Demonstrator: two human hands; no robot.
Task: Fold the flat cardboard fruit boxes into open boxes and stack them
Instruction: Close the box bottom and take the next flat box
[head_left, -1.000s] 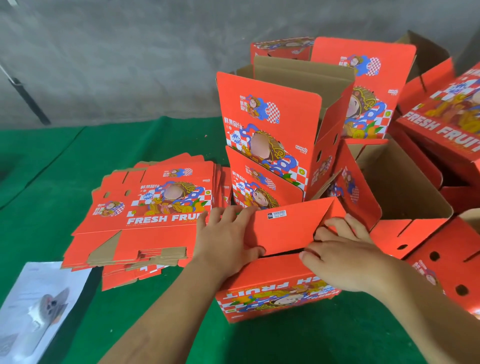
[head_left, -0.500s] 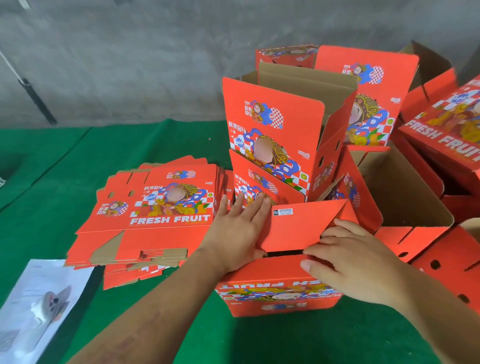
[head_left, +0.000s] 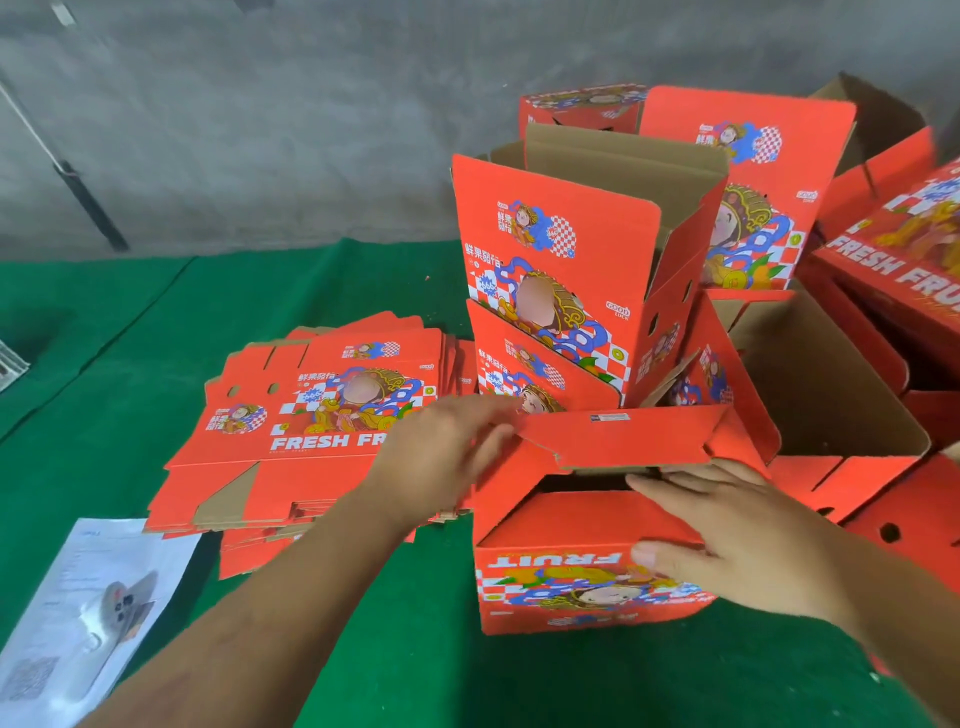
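A red fruit box (head_left: 566, 535) stands upside down on the green cloth in front of me, its flaps facing up. The far flap (head_left: 623, 436) is tilted up, and a dark gap shows between it and the near flap. My left hand (head_left: 447, 452) is blurred, with fingers stretched out and tips at the far flap's left end. My right hand (head_left: 727, 535) lies flat on the near flap with fingers spread and the thumb over the printed front face. To the left lies a pile of flat boxes (head_left: 311, 415). Behind stand two folded boxes (head_left: 561, 260), one nested in the other.
More folded red boxes crowd the right side, among them an open one (head_left: 831, 395) lying tilted and another reading FRESH FRUIT (head_left: 893, 260). A printed paper sheet (head_left: 88, 597) lies at the near left on the green cloth (head_left: 363, 649). A grey wall (head_left: 260, 130) rises behind.
My left hand has come off the far flap and slid left. The far flap has sprung up, opening a gap. My right hand has shifted toward the box's front edge.
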